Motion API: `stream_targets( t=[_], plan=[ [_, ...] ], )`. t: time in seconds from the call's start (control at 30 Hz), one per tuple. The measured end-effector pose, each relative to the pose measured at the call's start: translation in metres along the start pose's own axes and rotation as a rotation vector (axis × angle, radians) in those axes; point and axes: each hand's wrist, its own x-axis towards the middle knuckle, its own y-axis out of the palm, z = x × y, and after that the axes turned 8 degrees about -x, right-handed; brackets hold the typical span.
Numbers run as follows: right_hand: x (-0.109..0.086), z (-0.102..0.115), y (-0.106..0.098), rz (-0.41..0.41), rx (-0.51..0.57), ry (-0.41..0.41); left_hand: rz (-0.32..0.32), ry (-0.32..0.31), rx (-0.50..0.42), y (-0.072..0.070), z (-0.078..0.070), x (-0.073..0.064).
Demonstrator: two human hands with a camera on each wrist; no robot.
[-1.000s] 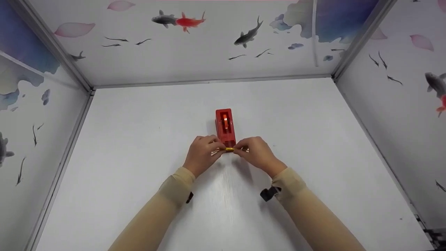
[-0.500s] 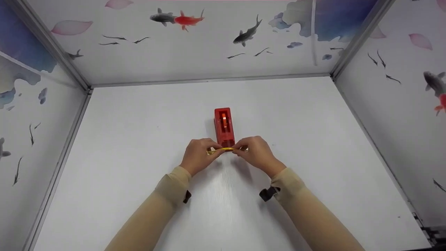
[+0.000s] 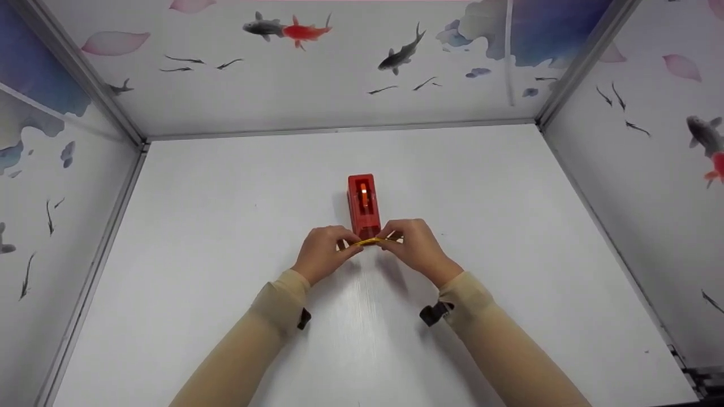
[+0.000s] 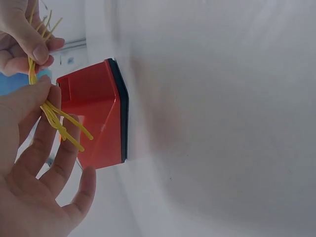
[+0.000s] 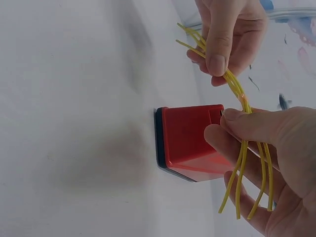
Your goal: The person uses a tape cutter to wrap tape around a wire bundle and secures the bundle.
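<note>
A bundle of thin yellow strands (image 5: 233, 85), like wires or cords, stretches between my two hands. My left hand (image 3: 323, 252) pinches one end between thumb and fingers; loose strand ends (image 4: 71, 129) fan out past its fingers in the left wrist view. My right hand (image 3: 417, 250) pinches the other part, with several ends hanging below its thumb in the right wrist view. Between the hands, a shiny spot (image 5: 242, 98) shows on the bundle. Just beyond them stands a red tape dispenser (image 3: 366, 219) with a dark base; an orange roll (image 3: 364, 195) sits inside it.
The white tabletop (image 3: 226, 198) extends around the hands and dispenser. Panels printed with fish and petals, such as the back wall (image 3: 334, 90), enclose it on the far side, left and right. Black wrist cameras (image 3: 432, 314) hang under the sleeves.
My left hand has shifted a little left, away from the right hand, and more of the yellow bundle shows between them. The right hand and the dispenser hardly differ.
</note>
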Motion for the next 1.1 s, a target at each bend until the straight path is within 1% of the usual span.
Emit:
stream_targets(
  t=[0.2,0.27,0.4,0.53,0.67,0.87,1.1],
  plan=[
    [0.0013,-0.0028,0.0001,-0.032,0.026,-0.075,0.007,0.029,-0.033,0.0009,0.002,0.0007],
    [0.0015,-0.0036,0.0004,-0.034,0.025,-0.085,0.012,0.038,-0.039,0.0011,0.0028,0.0009],
    [0.0021,-0.0042,0.0015,-0.05,0.007,-0.098,0.017,0.062,-0.029,0.0011,0.0043,0.0011],
    [0.003,-0.0036,0.0026,-0.073,-0.015,-0.136,0.0,0.082,-0.02,0.001,0.0051,0.0013],
    [0.0031,-0.0036,0.0038,-0.092,-0.051,-0.174,-0.012,0.079,-0.017,0.0024,0.0059,0.0017],
    [0.002,-0.0035,0.0051,-0.084,-0.087,-0.209,-0.018,0.083,0.017,0.0039,0.0055,0.0014],
    [0.0027,-0.0043,0.0047,-0.099,-0.138,-0.248,-0.049,0.138,0.047,0.0019,0.0034,0.0022]
  ],
)
